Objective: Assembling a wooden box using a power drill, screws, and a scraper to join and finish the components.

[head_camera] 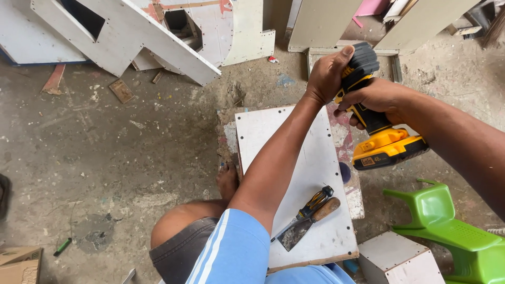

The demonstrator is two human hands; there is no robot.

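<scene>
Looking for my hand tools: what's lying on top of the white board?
On the white board lie a screwdriver and a wooden-handled scraper. The left arm crosses it, hiding whatever lies underneath.

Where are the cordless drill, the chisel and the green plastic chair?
cordless drill (pixel 386 147), head view, yellow battery base.
chisel (pixel 324 210), head view, wooden handle.
green plastic chair (pixel 463 236), head view, seat surface.

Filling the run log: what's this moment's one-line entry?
left hand: atop drill | right hand: holding drill handle | board: underneath

Both hands (pixel 327 73) grip yellow-black cordless drill (pixel 374 118) above white board (pixel 310 173)
</scene>
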